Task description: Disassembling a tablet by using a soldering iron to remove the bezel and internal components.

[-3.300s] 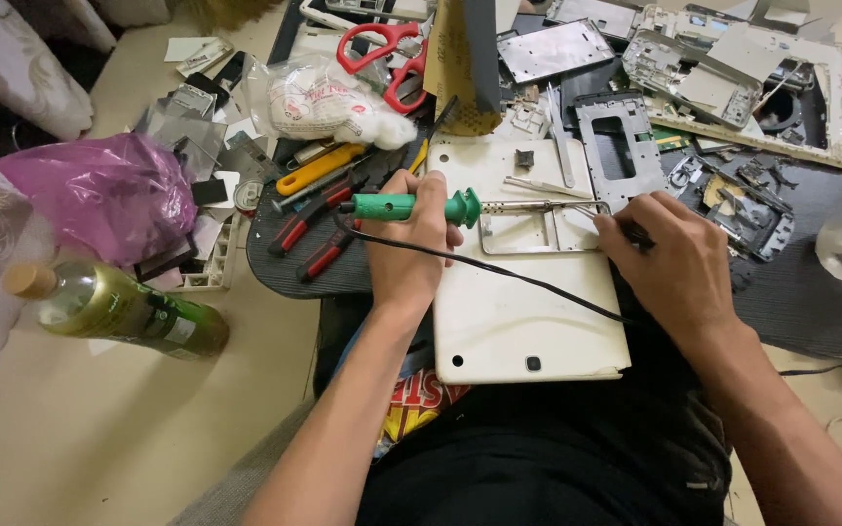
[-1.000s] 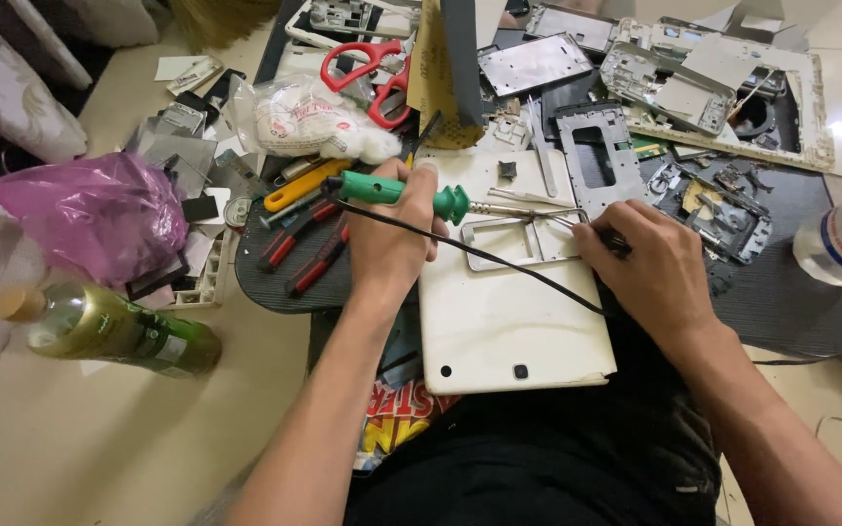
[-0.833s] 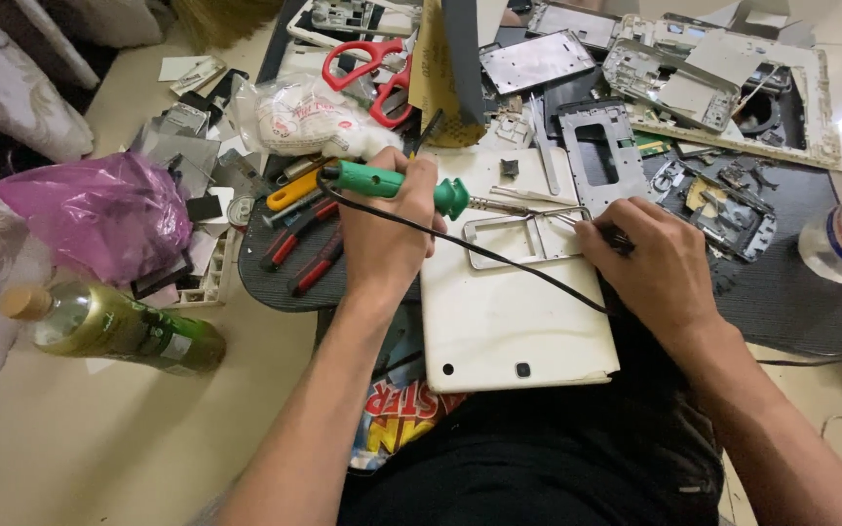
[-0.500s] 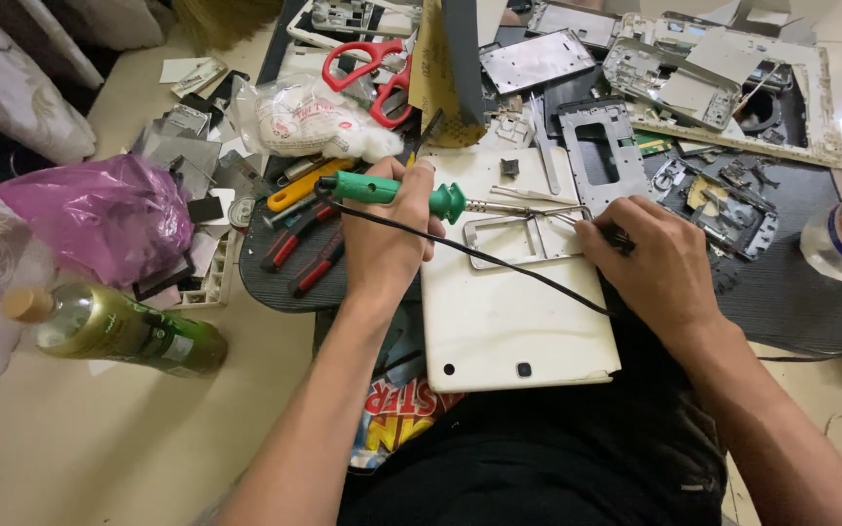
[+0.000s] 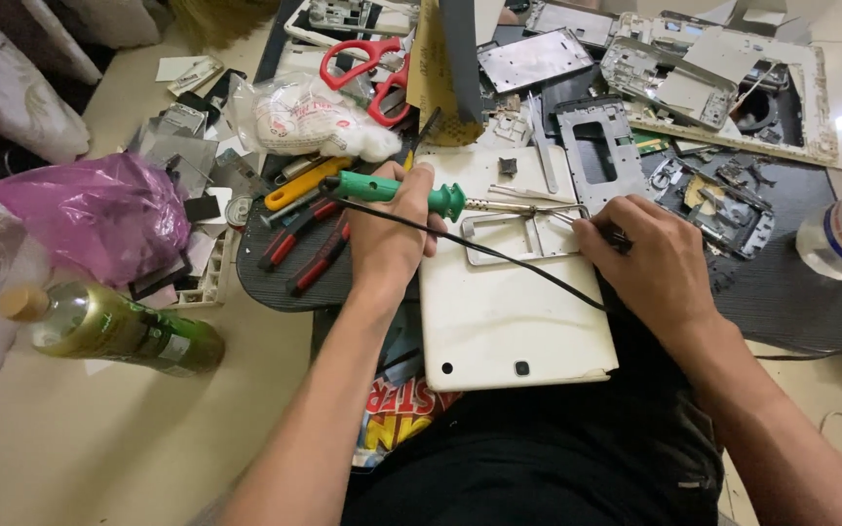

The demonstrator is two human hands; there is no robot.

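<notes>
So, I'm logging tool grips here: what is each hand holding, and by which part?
Left hand grips the soldering iron by its green handle. Right hand pinches something small and dark; what it is cannot be told.

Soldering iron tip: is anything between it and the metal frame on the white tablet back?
Nothing visible blocks it. The left hand holds the green soldering iron, whose tip lies along the top edge of the metal frame. The right hand pinches something thin at the frame's right end, beside the tip. The cord trails below.
</notes>
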